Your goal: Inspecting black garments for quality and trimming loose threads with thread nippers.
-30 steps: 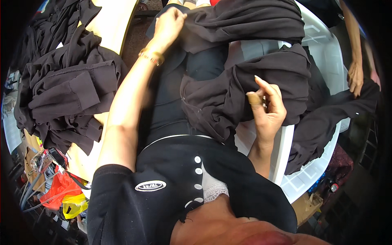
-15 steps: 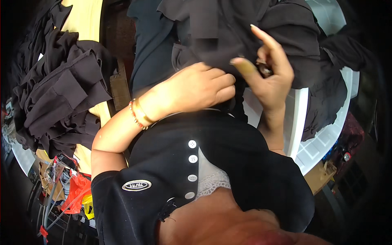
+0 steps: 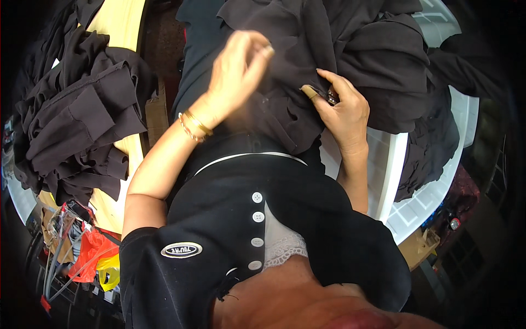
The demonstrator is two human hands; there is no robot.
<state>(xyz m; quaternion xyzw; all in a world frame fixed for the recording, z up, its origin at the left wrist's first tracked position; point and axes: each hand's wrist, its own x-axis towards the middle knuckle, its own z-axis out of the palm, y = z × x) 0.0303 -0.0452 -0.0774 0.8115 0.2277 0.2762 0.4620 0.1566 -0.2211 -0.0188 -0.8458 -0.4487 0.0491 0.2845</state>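
Note:
A dark brown-black garment [image 3: 279,104] lies across my lap. My left hand [image 3: 236,71] is raised over its left part, thumb and fingers drawn together in a pinch. Whatever those fingers hold, if anything, is too small to see. Bracelets circle that wrist. On the garment's right side rests my right hand [image 3: 346,107], with a tan covering on its thumb. Its curled fingers keep a small dark metal object [image 3: 331,98] in the palm, mostly hidden. The thumb and forefinger tips lie against the cloth, a little apart.
More dark garments [image 3: 82,115] are heaped on a pale wooden board [image 3: 118,24] at left. To the right, dark cloth [image 3: 430,148] hangs over white plastic baskets [image 3: 397,164]. Red and yellow plastic bags [image 3: 96,255] are at lower left.
My left hand has risen up and away from the cloth near my waist. My right hand has moved down and left onto the garment, its forefinger more bent.

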